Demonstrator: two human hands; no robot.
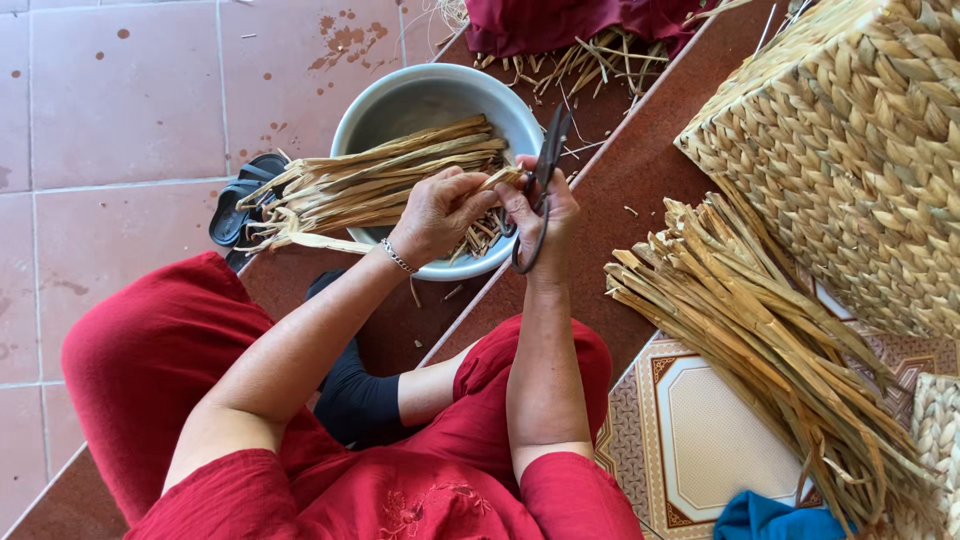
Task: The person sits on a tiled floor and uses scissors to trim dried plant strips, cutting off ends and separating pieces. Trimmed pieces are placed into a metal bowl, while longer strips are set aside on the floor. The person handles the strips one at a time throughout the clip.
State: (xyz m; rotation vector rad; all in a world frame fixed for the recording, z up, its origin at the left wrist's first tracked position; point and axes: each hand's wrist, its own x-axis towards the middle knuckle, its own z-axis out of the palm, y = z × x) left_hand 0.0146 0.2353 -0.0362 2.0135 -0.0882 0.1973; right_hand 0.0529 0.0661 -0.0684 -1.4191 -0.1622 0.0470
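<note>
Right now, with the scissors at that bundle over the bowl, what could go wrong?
1. The scissors sit close to the left hand gripping the dried stalks; a slip could nick the fingers.
2. Cut bits may miss the bowl and scatter on the steps.
3. The stalks overhang the bowl rim, so they could tip out if released.

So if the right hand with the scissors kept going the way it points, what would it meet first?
The right hand points its scissors up and away over the metal bowl. Beyond the blade tips lie loose dried-reed scraps, then dark red cloth. Depth is unclear, so it might pass above them.
</note>
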